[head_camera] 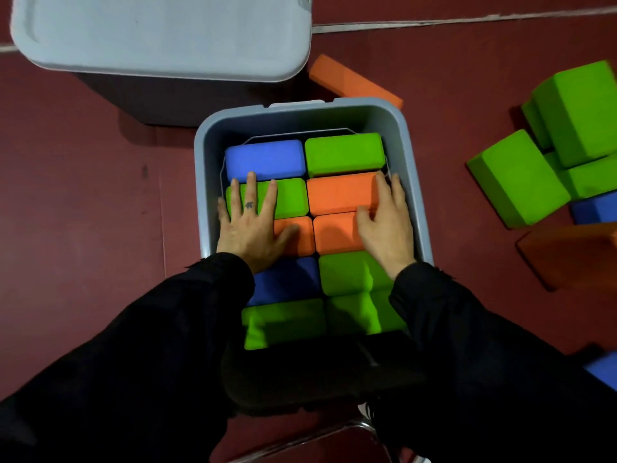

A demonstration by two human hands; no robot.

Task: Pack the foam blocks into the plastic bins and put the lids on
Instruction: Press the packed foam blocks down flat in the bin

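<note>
An open grey plastic bin (412,182) stands on the floor below me, filled with foam blocks in two columns. At its far end lie a blue block (265,158) and a green block (344,153). My left hand (250,225) rests flat, fingers spread, on a green block (290,198) and an orange block (300,237). My right hand (387,222) lies flat over two orange blocks (340,192) by the right wall. Nearer me sit a blue block (287,279) and green blocks (350,275). Neither hand grips anything.
A second bin with its grey lid (160,31) on stands at the far left. Loose on the dark red floor are an orange block (354,81) behind the open bin, a heap of green blocks (547,155) to the right, blue blocks (594,208) and an orange block (567,255).
</note>
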